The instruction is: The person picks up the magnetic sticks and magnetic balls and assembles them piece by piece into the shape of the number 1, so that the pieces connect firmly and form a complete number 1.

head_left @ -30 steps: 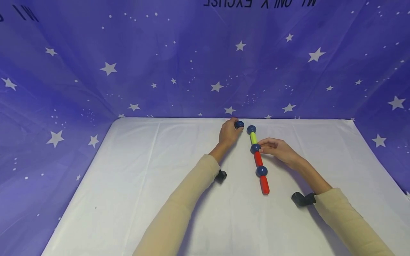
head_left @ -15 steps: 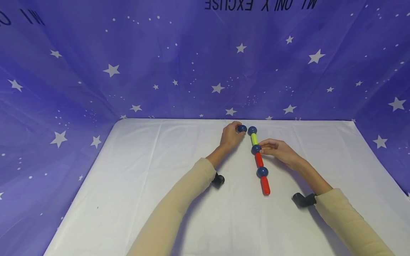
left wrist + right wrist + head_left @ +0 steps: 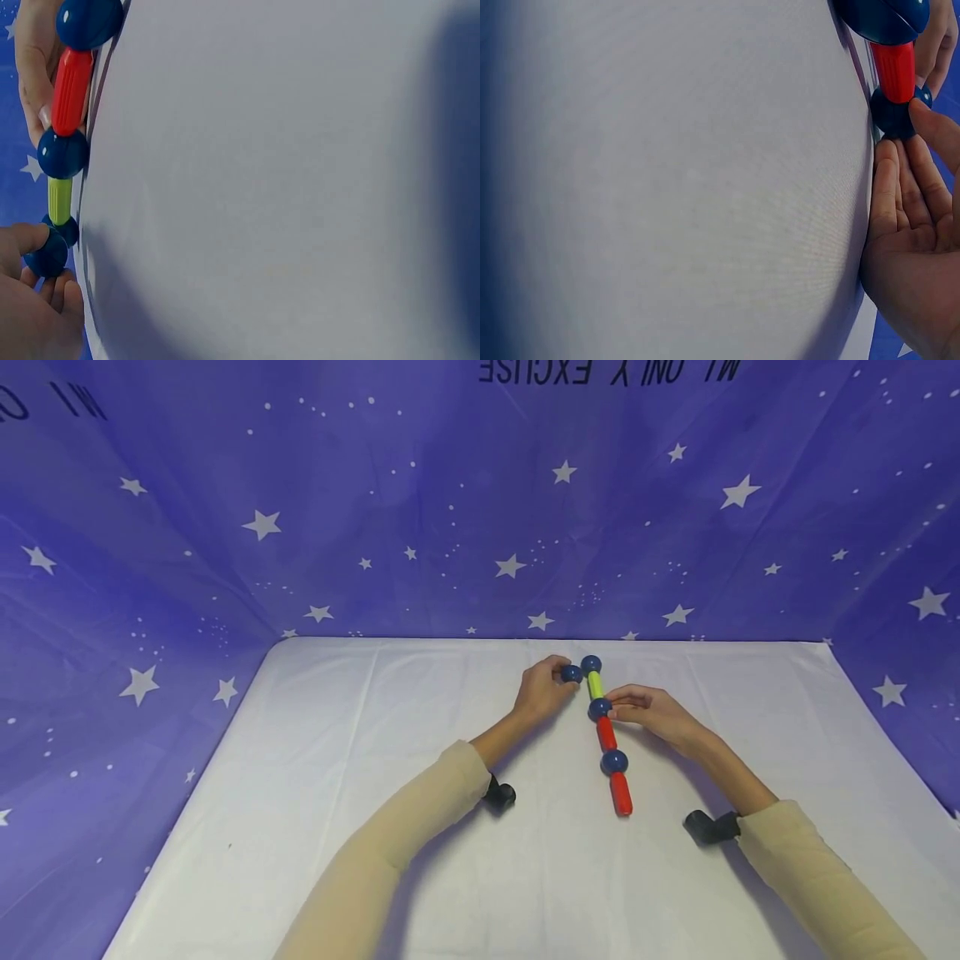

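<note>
A straight chain of toy balls and rods lies on the white table, running away from me in the head view. From the far end come a blue ball (image 3: pixel 591 664), a yellow-green rod (image 3: pixel 595 685), a middle blue ball (image 3: pixel 600 709), a red rod (image 3: pixel 607 734), a near blue ball (image 3: pixel 614 762) and a last red rod (image 3: pixel 621 794). My left hand (image 3: pixel 543 690) pinches a loose blue ball (image 3: pixel 572 673) close beside the far end; in the left wrist view this ball (image 3: pixel 46 253) overlaps the end ball. Thumb and fingers of my right hand (image 3: pixel 660 714) pinch the middle ball (image 3: pixel 892 116).
The white tabletop (image 3: pixel 300 827) spreads around the chain. Behind its far edge rises a purple curtain (image 3: pixel 450 510) with white stars. Black wrist cameras hang below the left (image 3: pixel 500 796) and right (image 3: pixel 708 828) sleeves, low over the cloth.
My left hand has brought the loose blue ball to the right and nearer to me, up beside the chain's far end. The right hand and the chain have stayed put.
</note>
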A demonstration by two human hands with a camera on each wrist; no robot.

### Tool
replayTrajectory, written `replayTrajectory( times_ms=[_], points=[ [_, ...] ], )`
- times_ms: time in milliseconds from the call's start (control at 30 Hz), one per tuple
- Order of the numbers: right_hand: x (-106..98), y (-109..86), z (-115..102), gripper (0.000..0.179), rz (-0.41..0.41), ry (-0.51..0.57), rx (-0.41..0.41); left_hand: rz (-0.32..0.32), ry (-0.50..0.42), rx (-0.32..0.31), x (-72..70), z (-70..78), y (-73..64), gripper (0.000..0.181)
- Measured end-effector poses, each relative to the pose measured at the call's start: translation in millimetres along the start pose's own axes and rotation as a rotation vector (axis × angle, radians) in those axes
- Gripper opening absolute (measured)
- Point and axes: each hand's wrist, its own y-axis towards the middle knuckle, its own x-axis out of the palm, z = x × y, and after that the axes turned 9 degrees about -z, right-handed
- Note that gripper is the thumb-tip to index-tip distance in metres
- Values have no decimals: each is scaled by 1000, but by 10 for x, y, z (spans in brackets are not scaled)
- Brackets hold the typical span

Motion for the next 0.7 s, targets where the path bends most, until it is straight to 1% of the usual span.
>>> replayTrajectory(
  times_ms=[300, 700],
  points=[
    [13, 4, 5, 45, 10, 2, 1, -32, -47, 24, 0, 23, -163, 40],
    [10, 2, -3, 47, -2, 11, -2, -92, -121, 36, 65, 56, -403, 38]
  ],
)
